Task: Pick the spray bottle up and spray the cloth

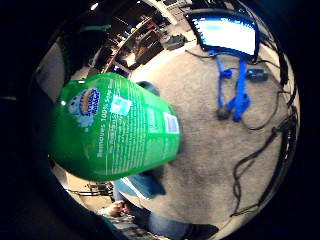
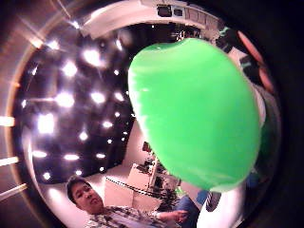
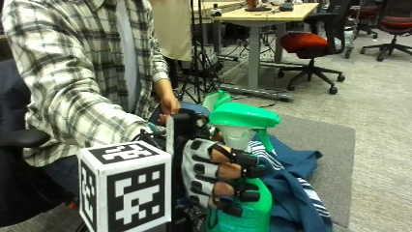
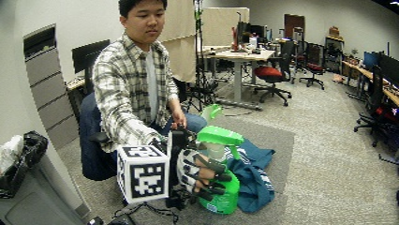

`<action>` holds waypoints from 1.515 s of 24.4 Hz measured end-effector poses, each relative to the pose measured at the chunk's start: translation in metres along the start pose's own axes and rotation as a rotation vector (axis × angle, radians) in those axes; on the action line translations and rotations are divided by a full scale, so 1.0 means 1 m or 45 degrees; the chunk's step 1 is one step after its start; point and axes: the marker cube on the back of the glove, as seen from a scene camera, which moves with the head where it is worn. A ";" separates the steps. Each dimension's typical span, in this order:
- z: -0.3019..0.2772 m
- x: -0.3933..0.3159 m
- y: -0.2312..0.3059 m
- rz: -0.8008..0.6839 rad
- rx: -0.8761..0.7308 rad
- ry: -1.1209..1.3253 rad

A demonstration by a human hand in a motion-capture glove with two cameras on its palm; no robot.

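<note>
My gloved right hand point(image 3: 219, 176) grips a green spray bottle point(image 3: 244, 118) around its neck and upper body, fingers curled across the front below the trigger. The bottle stands upright, its nozzle pointing right, over a dark blue cloth point(image 3: 293, 188) with a striped part that lies bunched on a grey mat point(image 3: 322, 135). In the wide outside view the hand point(image 4: 203, 173), the bottle point(image 4: 224, 197) and the cloth point(image 4: 252, 176) show the same. The bottle's labelled body point(image 1: 115, 130) fills much of one palm view, with a bit of cloth point(image 1: 145, 185) beside it; its green body point(image 2: 194, 114) fills the other.
A pale green object point(image 3: 215, 100) sits just behind the bottle, near the person's bare left hand point(image 3: 169, 104). A monitor point(image 1: 227, 32), a blue strap point(image 1: 235, 90) and black cables point(image 1: 250, 165) lie on the grey mat. A desk point(image 3: 257, 19) and a red chair point(image 3: 309, 43) stand farther back.
</note>
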 end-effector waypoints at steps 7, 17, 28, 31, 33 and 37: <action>0.010 -0.006 -0.005 -0.036 -0.087 -0.148; -0.005 -0.018 -0.010 -0.090 0.020 -0.081; -0.012 -0.048 -0.009 -0.111 0.046 -0.089; -0.016 -0.063 -0.008 -0.133 -0.013 -0.124; -0.020 -0.074 -0.008 -0.143 -0.076 -0.151; -0.032 -0.095 -0.004 -0.197 -0.202 -0.141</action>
